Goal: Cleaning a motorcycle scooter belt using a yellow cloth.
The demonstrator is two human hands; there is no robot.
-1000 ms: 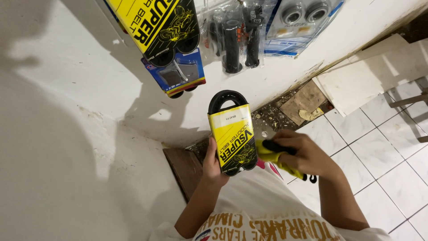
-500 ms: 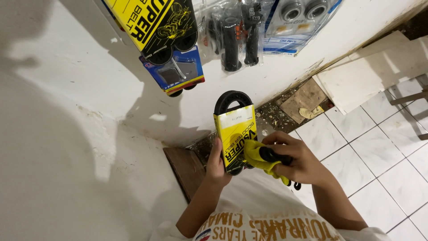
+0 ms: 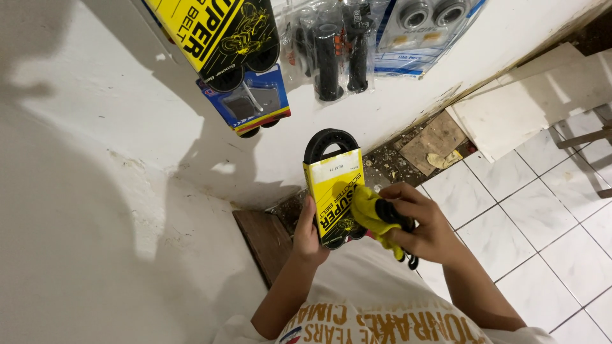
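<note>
A: Head view, item one?
B: Left hand point(image 3: 310, 237) grips a black drive belt in a yellow sleeve point(image 3: 336, 188), upright, clear of the white wall point(image 3: 127, 127).
A: Item two?
B: Right hand point(image 3: 426, 224) clutches a yellow cloth point(image 3: 370, 213) against the sleeve's right edge; open tiled floor point(image 3: 542, 216) lies rightward.

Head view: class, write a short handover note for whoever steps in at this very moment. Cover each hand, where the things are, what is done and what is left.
Left hand: grips the lower edge of the packaged belt, a black loop in a yellow sleeve, held upright before the white wall.
Right hand: holds a yellow cloth pressed against the sleeve's right side.
Done: belt in hand, cloth in contact.
Left: the sleeve's upper part is uncovered by the cloth.
</note>
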